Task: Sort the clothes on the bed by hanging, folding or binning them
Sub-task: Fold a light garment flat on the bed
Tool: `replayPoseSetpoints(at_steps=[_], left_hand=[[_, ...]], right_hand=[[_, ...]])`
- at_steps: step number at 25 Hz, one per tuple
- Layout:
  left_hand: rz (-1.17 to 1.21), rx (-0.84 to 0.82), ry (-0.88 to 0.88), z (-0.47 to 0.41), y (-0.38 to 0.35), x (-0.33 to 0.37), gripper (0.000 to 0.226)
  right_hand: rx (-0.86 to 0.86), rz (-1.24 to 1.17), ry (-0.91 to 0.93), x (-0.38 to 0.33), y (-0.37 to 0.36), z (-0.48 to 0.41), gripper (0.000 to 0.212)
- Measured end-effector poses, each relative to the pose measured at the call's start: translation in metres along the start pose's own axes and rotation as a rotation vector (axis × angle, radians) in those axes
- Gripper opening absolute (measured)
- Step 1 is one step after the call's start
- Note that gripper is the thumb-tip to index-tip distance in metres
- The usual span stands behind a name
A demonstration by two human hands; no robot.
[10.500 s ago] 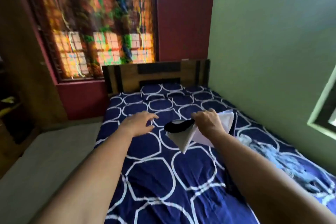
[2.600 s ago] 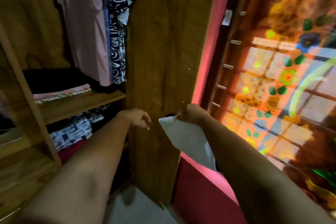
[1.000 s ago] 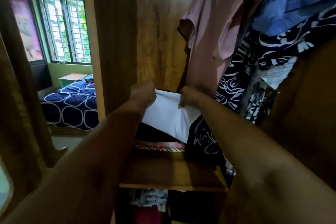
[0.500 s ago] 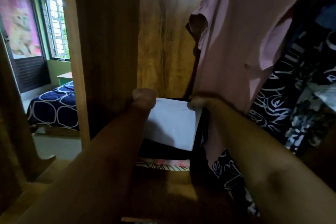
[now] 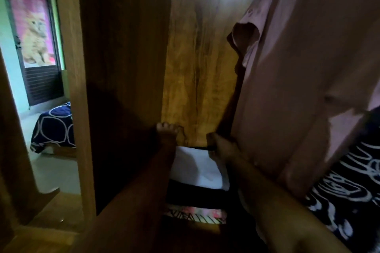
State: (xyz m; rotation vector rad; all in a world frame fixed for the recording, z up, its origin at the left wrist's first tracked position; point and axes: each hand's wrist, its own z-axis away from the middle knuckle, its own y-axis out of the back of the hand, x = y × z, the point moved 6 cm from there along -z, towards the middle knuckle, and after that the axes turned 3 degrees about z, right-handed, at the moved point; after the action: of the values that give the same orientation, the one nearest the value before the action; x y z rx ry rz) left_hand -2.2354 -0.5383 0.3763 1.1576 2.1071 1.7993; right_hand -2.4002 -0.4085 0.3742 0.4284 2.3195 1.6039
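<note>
A folded white garment (image 5: 197,168) with a black collar edge lies on top of a stack inside the wooden wardrobe (image 5: 123,68). Under it are a black folded piece (image 5: 193,197) and a pink patterned one (image 5: 195,214). My left hand (image 5: 167,135) sits at the garment's far left corner with curled fingers, close to the wardrobe's back wall. At the far right corner my right hand (image 5: 220,146) pinches the black edge. Both forearms reach in over the shelf (image 5: 185,236). The bed (image 5: 53,127) with its navy patterned sheet shows far left.
A pink shirt (image 5: 298,88) hangs right beside my right arm. Below it hangs a black and white patterned garment (image 5: 349,191). The wardrobe's side panel stands close on my left. A door with a cat poster (image 5: 35,33) is beyond the bed.
I carried the white garment from the bed to the wardrobe. Over the last second both hands pushed it deeper onto the stack, and it now lies flat there.
</note>
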Motion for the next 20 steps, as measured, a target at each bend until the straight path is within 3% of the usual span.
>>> replayPoseSetpoints(at_steps=[1,4,8,10,11,14,16,18,19,20], left_hand=[[-0.201,0.149,-0.108,-0.01,0.0,-0.004,0.044],[-0.474,0.051,-0.193,0.015,-0.002,-0.002,0.031],[-0.553,-0.041,-0.153,0.056,0.006,0.008,0.017],[-0.515,0.017,-0.229,0.078,0.012,0.02,0.028],[-0.518,-0.043,-0.238,0.086,0.006,0.019,0.039],[-0.675,-0.06,-0.465,0.107,-0.019,0.01,0.046],[-0.507,-0.127,-0.331,0.126,-0.033,-0.006,0.043],[-0.153,-0.043,-0.23,0.122,-0.042,-0.026,0.045],[-0.037,0.094,-0.271,0.125,-0.032,-0.015,0.043],[0.037,0.103,-0.247,0.132,-0.029,-0.016,0.039]], right_hand=[[0.012,-0.021,0.063,-0.003,-0.008,0.006,0.041],[-0.054,-0.047,0.203,-0.022,-0.011,0.023,0.05],[-0.219,-0.075,0.261,-0.033,-0.012,0.05,0.073],[-0.302,0.034,0.269,-0.03,-0.024,0.066,0.094],[-0.327,0.037,0.242,-0.024,-0.03,0.076,0.094],[-0.33,-0.076,0.103,-0.006,-0.042,0.112,0.086],[-0.273,-0.09,0.045,0.0,-0.043,0.13,0.084],[-0.214,-0.072,0.032,-0.001,-0.04,0.135,0.066],[-0.183,-0.072,0.036,-0.003,-0.039,0.134,0.059],[-0.168,-0.085,0.025,-0.005,-0.037,0.134,0.054]])
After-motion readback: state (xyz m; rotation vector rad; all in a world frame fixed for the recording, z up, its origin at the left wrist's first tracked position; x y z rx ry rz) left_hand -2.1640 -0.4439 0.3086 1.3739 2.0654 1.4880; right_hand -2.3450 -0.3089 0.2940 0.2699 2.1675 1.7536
